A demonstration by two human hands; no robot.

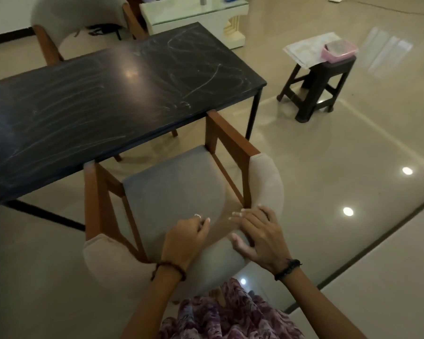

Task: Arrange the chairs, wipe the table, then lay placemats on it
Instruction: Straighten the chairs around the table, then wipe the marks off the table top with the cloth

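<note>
A black table (123,94) with pale smear marks fills the upper left. The near chair (171,184) has a grey seat, brown wooden arms and a curved beige backrest, and it faces the table with its arm fronts at the table's edge. My left hand (185,237) curls over the top of the backrest at its middle. Just to the right, my right hand (255,233) lies on the same backrest, fingers over the top edge and thumb on the outer side. A second matching chair (78,18) stands at the table's far side.
A dark stool (313,94) stands on the glossy floor to the right, carrying flat pale sheets (304,48) and a pink box (339,51). A white glass-topped side table (194,13) stands behind the black table. Open floor stretches to the right.
</note>
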